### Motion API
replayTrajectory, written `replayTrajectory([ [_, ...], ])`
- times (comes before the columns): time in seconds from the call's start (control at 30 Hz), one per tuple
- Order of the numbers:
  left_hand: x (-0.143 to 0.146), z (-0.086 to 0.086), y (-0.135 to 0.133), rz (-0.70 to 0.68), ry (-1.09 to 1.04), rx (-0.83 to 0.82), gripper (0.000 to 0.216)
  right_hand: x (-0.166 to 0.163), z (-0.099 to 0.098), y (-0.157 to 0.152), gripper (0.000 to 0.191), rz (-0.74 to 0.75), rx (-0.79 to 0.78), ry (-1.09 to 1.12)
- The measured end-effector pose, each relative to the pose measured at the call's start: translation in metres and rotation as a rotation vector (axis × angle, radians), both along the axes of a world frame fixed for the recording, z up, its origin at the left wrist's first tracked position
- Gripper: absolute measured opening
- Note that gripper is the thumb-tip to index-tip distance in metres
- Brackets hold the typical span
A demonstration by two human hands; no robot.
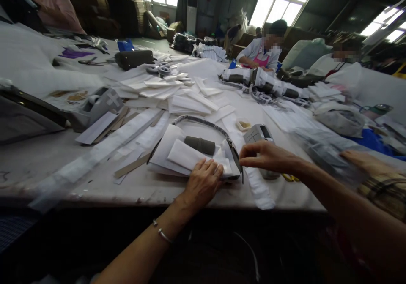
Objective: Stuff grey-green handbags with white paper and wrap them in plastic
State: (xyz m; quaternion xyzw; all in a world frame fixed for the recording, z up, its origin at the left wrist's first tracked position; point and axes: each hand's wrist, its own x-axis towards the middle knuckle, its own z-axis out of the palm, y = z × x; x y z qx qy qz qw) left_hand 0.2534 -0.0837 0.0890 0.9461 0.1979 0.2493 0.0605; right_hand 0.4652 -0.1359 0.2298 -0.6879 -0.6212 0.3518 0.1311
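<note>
A dark olive handbag (199, 144) lies on its side near the table's front edge, partly covered by white sheets. Its handle (206, 122) is wrapped in clear film and arcs away from me. My left hand (204, 176) lies flat, fingers spread, on a folded white padding sheet (185, 155) over the bag. By the bag's right edge, next to the handle's end, my right hand (258, 155) is closed in a pinch. What its fingertips hold, if anything, is too small to make out. Just behind that hand stands a grey tape dispenser (258, 132).
Another person's hand (352, 157) reaches in from the right in a plaid sleeve. White sheets (177, 87) are heaped beyond the bag. At left are a second tape dispenser (103, 104) and cardboard strips (111, 125). A co-worker (263, 51) works across the table (127, 195).
</note>
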Motion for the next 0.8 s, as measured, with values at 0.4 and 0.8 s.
replayTrajectory([
  [0.4, -0.001, 0.0, 0.0, -0.012, -0.017, -0.008, 0.04, -0.049, -0.043, 0.131, 0.019, 0.734, -0.205, -0.867],
  [0.8, 0.001, -0.005, 0.0, -0.022, -0.015, -0.006, 0.035, -0.048, -0.062, 0.148, 0.028, 0.916, 0.087, -0.985],
])
